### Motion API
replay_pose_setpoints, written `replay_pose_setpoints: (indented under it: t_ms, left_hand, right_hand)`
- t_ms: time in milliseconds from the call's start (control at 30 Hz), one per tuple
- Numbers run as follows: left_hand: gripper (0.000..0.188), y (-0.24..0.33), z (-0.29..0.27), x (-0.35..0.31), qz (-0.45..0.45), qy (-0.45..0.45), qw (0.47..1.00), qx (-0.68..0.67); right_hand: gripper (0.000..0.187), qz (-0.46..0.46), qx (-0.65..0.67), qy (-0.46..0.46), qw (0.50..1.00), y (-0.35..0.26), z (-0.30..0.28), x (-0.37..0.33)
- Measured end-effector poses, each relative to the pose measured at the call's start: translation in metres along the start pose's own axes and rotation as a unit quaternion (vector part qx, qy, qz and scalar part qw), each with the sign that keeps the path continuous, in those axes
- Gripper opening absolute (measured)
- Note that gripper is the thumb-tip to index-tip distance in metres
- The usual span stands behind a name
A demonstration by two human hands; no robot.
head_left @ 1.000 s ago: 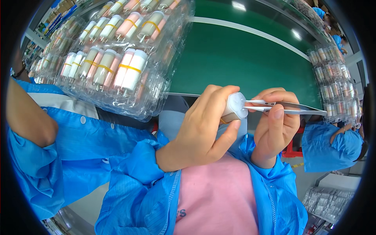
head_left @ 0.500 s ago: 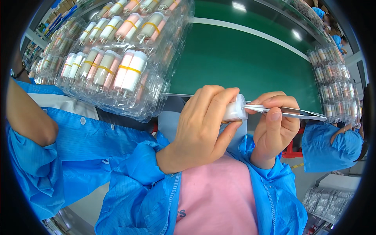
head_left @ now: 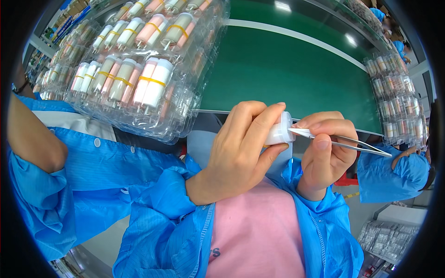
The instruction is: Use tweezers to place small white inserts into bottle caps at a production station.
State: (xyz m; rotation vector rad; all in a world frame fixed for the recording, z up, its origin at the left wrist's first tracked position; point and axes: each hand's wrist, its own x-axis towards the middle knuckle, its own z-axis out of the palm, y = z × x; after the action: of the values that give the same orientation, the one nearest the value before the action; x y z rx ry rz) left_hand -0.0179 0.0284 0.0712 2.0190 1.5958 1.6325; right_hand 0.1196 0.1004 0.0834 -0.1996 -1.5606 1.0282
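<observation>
My left hand (head_left: 241, 146) is closed around a white cylinder (head_left: 281, 129) with a translucent rounded end cap, which points to the right. Most of its body is hidden behind my fingers. Pinched between the thumb and fingers of my right hand (head_left: 328, 146) is a pair of metal tweezers (head_left: 366, 147). Their narrow tips meet the face of the cap, and the broad rear end sticks out to the right past my hand. Both hands are held in front of my chest, close to the near edge of the green work surface.
Clear plastic trays (head_left: 185, 109) stacked at the left hold several white, pink and grey cylinders (head_left: 157, 83) tied with yellow bands. Similar stacked trays (head_left: 394, 99) stand at the right of the green belt (head_left: 287, 69). A co-worker's blue sleeve (head_left: 39, 194) is close by on my left.
The tweezers have tilted, their rear end swinging down and slightly right, while the tips stay at the cap. The cylinder has turned slightly in my left hand.
</observation>
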Motion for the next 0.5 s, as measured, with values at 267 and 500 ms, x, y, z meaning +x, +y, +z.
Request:
replay_pose_setpoints:
  t_ms: [267,500]
  left_hand:
    - [0.055,0.0003,0.0036,-0.0003,0.009,0.012,1.0,-0.017]
    - [0.056,-0.0006,0.004,-0.0003,0.025,0.015,1.0,-0.006]
  right_hand:
    - [0.008,-0.02,-0.02,-0.017,0.999,-0.0026,-0.0016,0.0021]
    - [0.009,-0.027,-0.03,-0.01,0.999,-0.0032,-0.0012,0.0016]
